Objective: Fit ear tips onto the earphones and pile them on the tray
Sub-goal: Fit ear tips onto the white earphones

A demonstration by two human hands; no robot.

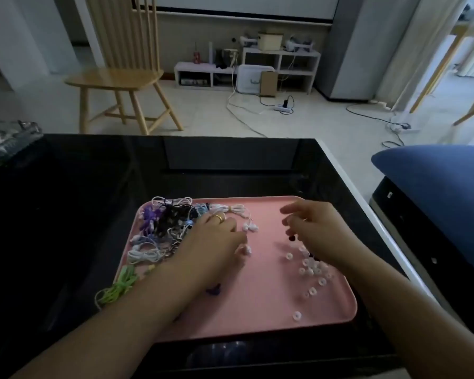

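**Both hands over the pink tray, earphones to the left, tips to the right**

At the far left edge of the black table (66,203) a clear container (11,138) stood half out of sight, its contents too blurred to name. Beyond the table stood one wooden chair (121,77), and farther back a low white shelf (246,69) with cables trailing over the floor.

On the pink tray (257,310) a tangled heap of earphones (167,225) filled the far-left part: purple, black, blue and white cords so knotted that I could not count them. One green set (118,285) hung over the tray's near-left rim onto the table. The left hand (211,242), with one gold ring (219,218), lay against the heap, its forearm covering part of it; its fingers were curled round a white earbud (246,250), though blur made the grip hard to read. A second white earbud (251,227) lay just beyond the fingertips. A small dark purple piece (213,290) peeked from under the left wrist.

The right hand (315,228) hovered over the right part of the tray, fingers bent loosely and narrowly spread; whether they pinched the small dark ear tip (292,238) beneath them I could not tell. Roughly twenty translucent white ear tips (312,269) lay scattered near that hand, some hidden under the wrist, one (296,315) alone near the tray's near edge. At the far right a blue cushion (435,192) was cut off by the frame.
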